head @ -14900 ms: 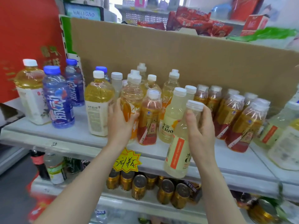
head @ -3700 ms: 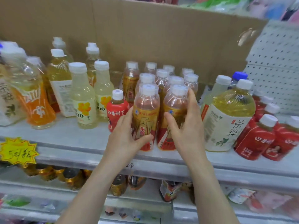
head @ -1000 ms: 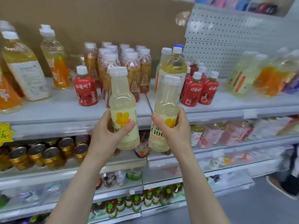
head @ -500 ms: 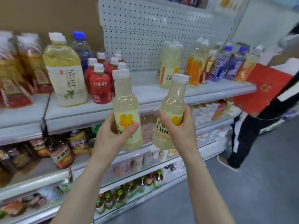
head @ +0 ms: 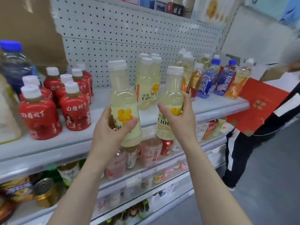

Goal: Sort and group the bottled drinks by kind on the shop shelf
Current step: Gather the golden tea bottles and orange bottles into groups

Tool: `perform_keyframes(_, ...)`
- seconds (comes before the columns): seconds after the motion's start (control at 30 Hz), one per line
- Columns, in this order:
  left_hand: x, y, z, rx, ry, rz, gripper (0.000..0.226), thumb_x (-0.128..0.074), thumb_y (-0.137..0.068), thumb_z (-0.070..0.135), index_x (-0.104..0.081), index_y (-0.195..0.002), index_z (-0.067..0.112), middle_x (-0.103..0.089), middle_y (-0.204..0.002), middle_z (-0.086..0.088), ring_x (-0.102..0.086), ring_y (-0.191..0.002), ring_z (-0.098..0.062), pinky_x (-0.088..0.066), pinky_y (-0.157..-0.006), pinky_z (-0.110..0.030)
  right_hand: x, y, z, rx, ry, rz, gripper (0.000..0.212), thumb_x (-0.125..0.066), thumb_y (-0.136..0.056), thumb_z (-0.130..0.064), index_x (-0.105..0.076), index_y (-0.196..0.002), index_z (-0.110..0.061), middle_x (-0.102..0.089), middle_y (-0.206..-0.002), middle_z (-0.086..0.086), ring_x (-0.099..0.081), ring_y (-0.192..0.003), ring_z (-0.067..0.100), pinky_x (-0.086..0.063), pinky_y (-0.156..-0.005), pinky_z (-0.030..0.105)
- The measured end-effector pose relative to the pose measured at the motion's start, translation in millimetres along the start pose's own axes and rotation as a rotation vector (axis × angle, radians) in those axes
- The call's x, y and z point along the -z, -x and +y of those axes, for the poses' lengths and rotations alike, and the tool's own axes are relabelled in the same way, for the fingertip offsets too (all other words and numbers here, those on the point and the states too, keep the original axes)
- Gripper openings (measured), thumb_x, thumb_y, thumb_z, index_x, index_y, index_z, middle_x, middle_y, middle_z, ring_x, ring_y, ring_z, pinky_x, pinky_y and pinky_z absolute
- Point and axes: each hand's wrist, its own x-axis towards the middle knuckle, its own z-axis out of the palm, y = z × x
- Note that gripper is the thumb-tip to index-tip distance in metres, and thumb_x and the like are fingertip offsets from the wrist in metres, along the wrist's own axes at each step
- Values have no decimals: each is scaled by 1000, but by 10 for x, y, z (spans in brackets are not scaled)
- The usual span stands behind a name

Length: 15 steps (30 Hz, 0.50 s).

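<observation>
My left hand [head: 110, 127] grips a pale yellow C100 bottle [head: 122, 95] with a white cap, upright in front of the shelf [head: 211, 108]. In my right hand [head: 180, 117] is a second bottle of the same kind [head: 170, 98]. Both hang just in front of the shelf edge. Behind them, several matching pale yellow bottles [head: 148, 78] stand against the pegboard. Small red-label bottles [head: 71, 101] are grouped to the left. Orange bottles [head: 194, 78] and blue-label bottles [head: 207, 82] stand to the right.
A person in dark trousers [head: 246, 150] stands at the right end of the shelf, holding a red box [head: 259, 104]. A large blue-capped bottle [head: 14, 65] is at far left. Lower shelves hold pink drinks [head: 151, 153] and cans [head: 45, 190].
Both hands have carried the two pale yellow bottles to the right and closer to the matching group on the shelf. The view has shifted right along the shelf.
</observation>
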Motion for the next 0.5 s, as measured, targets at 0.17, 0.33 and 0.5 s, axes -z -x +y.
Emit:
perform_keyframes(0.17, -215, -334, -47, -36, -38, 45, 54, -78, -63, 57, -60, -111, 40, -73, -99, 23, -69, -86, 4, -52, -70, -11, -57, -665, 177, 32, 76, -73, 79, -80, -82, -49, -40, -147, -28, -63, -121, -16, -61, -118, 16, -50, -104, 48)
perform_keyframes(0.33, -295, -482, -86, -17, -82, 135, 55, -78, -60, 60, -61, -110, 45, -73, -102, 19, -69, -89, 1, -52, -74, -20, -185, -1078, 390, 63, 125, -165, 66, -79, -86, -42, -42, -140, -32, -58, -113, -28, -62, -109, 6, -51, -98, 33)
perform_keyframes(0.5, -481, -538, -165, -27, -155, 230, 50, -78, -60, 61, -58, -105, 58, -71, -105, 23, -68, -91, 3, -53, -77, -23, -298, -1380, 585, 137, 202, -209, 69, -77, -88, -39, -44, -145, -21, -54, -139, -1, -48, -114, 7, -40, -93, 28)
